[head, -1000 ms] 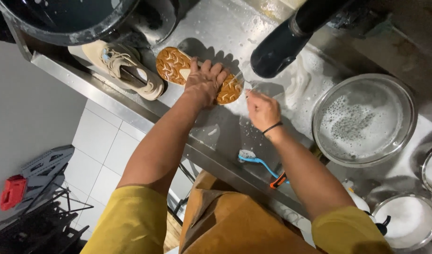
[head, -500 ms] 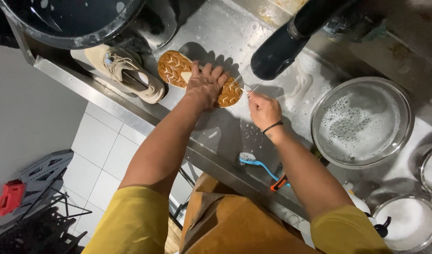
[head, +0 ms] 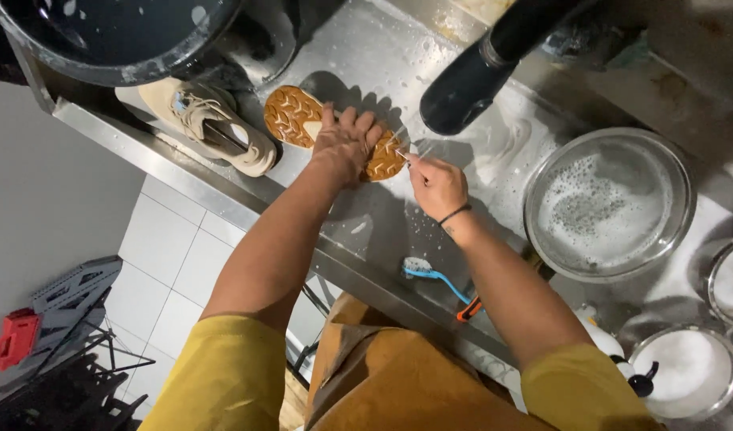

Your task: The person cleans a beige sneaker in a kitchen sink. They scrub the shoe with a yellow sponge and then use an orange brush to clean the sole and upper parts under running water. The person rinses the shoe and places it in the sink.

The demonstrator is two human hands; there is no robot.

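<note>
Pressing still on the upturned shoe (head: 299,116), left hand (head: 344,145) unmoved; right hand (head: 438,185) closer.

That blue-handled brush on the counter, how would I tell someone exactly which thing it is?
Start at the wet steel counter and find the big bowl of soapy water on it. Move from there toward the counter's near edge, just below the right hand. The brush lies flat there, untouched; its bright blue handle sets it apart from the brown-soled shoe and the beige shoe further along.
</note>
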